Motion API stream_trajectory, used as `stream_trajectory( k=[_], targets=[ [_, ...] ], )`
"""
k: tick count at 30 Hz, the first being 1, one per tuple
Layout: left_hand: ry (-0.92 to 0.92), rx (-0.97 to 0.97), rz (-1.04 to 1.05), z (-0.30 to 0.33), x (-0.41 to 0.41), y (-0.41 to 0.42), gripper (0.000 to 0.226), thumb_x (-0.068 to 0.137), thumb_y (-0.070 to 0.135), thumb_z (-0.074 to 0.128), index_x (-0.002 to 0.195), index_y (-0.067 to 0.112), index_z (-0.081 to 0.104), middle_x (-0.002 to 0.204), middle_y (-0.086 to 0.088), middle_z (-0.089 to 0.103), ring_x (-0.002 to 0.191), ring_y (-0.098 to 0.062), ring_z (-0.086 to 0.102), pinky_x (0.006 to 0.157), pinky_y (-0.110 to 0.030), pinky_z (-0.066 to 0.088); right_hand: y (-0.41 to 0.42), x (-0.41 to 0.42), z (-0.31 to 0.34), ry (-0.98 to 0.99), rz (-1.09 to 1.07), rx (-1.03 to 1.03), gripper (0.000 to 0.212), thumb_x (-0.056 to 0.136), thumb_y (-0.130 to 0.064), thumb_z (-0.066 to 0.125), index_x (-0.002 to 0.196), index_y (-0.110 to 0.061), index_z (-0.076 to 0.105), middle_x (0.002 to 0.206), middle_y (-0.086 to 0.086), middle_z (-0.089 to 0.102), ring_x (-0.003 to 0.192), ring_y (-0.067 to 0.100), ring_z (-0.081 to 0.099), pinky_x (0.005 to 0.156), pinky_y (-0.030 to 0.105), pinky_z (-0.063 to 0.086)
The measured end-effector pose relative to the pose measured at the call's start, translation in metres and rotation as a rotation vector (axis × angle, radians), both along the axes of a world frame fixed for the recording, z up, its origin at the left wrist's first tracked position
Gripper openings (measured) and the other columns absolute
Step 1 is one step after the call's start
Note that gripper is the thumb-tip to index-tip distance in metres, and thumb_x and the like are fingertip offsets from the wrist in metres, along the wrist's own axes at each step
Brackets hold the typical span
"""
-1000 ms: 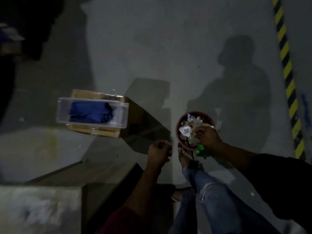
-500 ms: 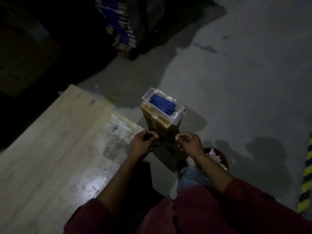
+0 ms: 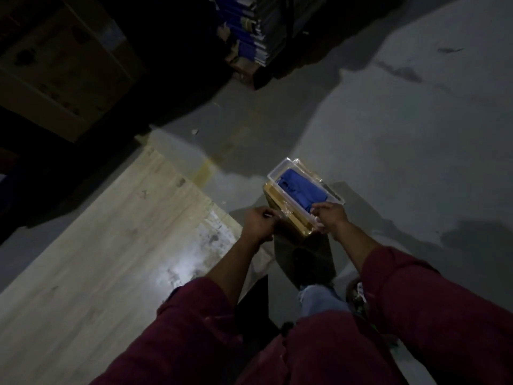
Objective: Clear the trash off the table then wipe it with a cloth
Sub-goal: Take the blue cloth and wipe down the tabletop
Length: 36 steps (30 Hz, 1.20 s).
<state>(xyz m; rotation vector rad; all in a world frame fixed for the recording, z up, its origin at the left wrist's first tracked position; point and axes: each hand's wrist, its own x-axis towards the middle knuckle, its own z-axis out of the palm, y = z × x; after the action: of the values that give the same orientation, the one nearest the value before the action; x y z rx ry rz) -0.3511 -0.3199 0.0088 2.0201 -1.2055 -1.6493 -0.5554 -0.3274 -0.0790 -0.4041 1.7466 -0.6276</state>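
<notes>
Just off the desk's (image 3: 105, 245) far right corner, blue cloth (image 3: 301, 191) lies in a clear tray (image 3: 277, 170) atop a wooden box (image 3: 288, 220). Your right hand (image 3: 330, 218) pinches the cloth's near end; left hand (image 3: 259, 223) curled, grip contents unclear.

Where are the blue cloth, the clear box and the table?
blue cloth (image 3: 301, 193), head view, middle of the fold
clear box (image 3: 278, 169), head view, far rim
table (image 3: 111, 245), head view, bare wooden top

A single head-worn camera looks steeply down, close over both forearms, onto table (image 3: 83, 245) and floor (image 3: 402, 148)
</notes>
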Motion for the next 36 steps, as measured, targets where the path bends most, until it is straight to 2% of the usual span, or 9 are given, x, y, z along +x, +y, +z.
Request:
stream_trajectory(
  k=[7, 12, 14, 18, 20, 23, 27, 31, 36],
  targets=[
    [-0.021, 0.108, 0.032, -0.032, -0.033, -0.064, 0.005, 0.093, 0.014, 0.064, 0.094, 0.014, 0.069, 0.098, -0.017, 0.074, 0.072, -0.021, 0.069, 0.049, -0.025, 0.051, -0.061, -0.016, -0.050, -0.077, 0.022, 0.142, 0.016, 0.084, -0.008, 0.075, 0.091, -0.023, 0.074, 0.103, 0.005, 0.067, 0.096, 0.027, 0.063, 0.092, 0.051, 0.058],
    [-0.012, 0.174, 0.081, -0.040, -0.038, -0.080, 0.012, 0.095, 0.015, 0.063, 0.103, 0.009, 0.069, 0.101, -0.018, 0.074, 0.076, -0.025, 0.068, 0.059, -0.030, 0.054, -0.076, -0.025, -0.079, -0.052, 0.073, 0.145, 0.012, 0.080, -0.017, 0.077, 0.089, -0.010, 0.072, 0.101, 0.016, 0.072, 0.096, 0.034, 0.069, 0.087, 0.056, 0.060],
    [-0.010, 0.179, 0.101, -0.038, -0.037, -0.084, 0.011, 0.094, 0.016, 0.064, 0.102, 0.010, 0.069, 0.101, -0.018, 0.074, 0.078, -0.026, 0.068, 0.064, -0.034, 0.055, -0.079, -0.025, -0.071, 0.005, 0.081, 0.116, 0.005, 0.085, -0.013, 0.074, 0.081, -0.014, 0.071, 0.101, 0.016, 0.072, 0.094, 0.032, 0.069, 0.087, 0.051, 0.061],
    [-0.015, 0.144, 0.109, -0.027, -0.031, -0.087, 0.006, 0.091, 0.016, 0.068, 0.097, 0.015, 0.068, 0.099, -0.014, 0.074, 0.078, -0.023, 0.069, 0.064, -0.034, 0.054, -0.080, -0.022, -0.044, 0.095, 0.174, 0.011, 0.018, 0.087, -0.011, 0.073, 0.074, -0.025, 0.073, 0.097, 0.007, 0.072, 0.094, 0.028, 0.068, 0.088, 0.045, 0.060],
    [-0.020, 0.092, 0.081, -0.019, -0.026, -0.083, 0.010, 0.088, 0.014, 0.071, 0.096, 0.019, 0.066, 0.095, -0.012, 0.075, 0.073, -0.019, 0.068, 0.063, -0.034, 0.053, -0.079, -0.018, -0.023, 0.042, 0.179, -0.014, 0.020, 0.088, -0.010, 0.071, 0.077, -0.026, 0.075, 0.102, 0.010, 0.073, 0.093, 0.028, 0.068, 0.079, 0.041, 0.061],
    [-0.068, -0.062, 0.008, -0.007, -0.021, -0.073, 0.025, 0.080, 0.010, 0.078, 0.099, 0.021, 0.066, 0.090, -0.005, 0.075, 0.073, -0.015, 0.068, 0.067, -0.032, 0.056, -0.073, -0.009, 0.019, -0.139, 0.114, -0.026, 0.016, 0.089, -0.006, 0.066, 0.087, -0.018, 0.077, 0.104, 0.016, 0.071, 0.084, 0.024, 0.066, 0.058, 0.030, 0.055],
    [-0.127, -0.226, -0.138, 0.016, -0.015, -0.050, 0.066, 0.069, 0.023, 0.090, 0.127, 0.025, 0.059, 0.098, 0.015, 0.060, 0.080, -0.006, 0.062, 0.066, -0.007, 0.048, -0.056, 0.008, 0.072, -0.249, 0.098, -0.079, 0.013, 0.088, -0.008, 0.068, 0.089, -0.013, 0.079, 0.090, 0.018, 0.070, 0.076, 0.027, 0.060, 0.060, 0.030, 0.048],
    [-0.149, -0.410, -0.215, 0.026, -0.002, -0.014, 0.090, 0.068, 0.040, 0.088, 0.146, 0.028, 0.046, 0.129, 0.000, 0.057, 0.110, -0.018, 0.061, 0.093, -0.029, 0.053, -0.028, 0.037, 0.127, -0.279, 0.199, -0.140, 0.010, 0.088, -0.012, 0.070, 0.093, -0.011, 0.080, 0.083, 0.020, 0.071, 0.069, 0.027, 0.061, 0.057, 0.030, 0.051],
    [-0.160, -0.550, -0.131, 0.056, 0.044, 0.032, 0.065, 0.076, 0.039, 0.070, 0.140, 0.033, 0.057, 0.125, 0.003, 0.070, 0.104, -0.018, 0.070, 0.089, -0.029, 0.054, 0.007, 0.083, 0.191, -0.262, 0.462, -0.291, 0.011, 0.091, -0.017, 0.072, 0.091, -0.012, 0.082, 0.081, 0.007, 0.076, 0.074, 0.014, 0.067, 0.062, 0.024, 0.052]
  ],
)
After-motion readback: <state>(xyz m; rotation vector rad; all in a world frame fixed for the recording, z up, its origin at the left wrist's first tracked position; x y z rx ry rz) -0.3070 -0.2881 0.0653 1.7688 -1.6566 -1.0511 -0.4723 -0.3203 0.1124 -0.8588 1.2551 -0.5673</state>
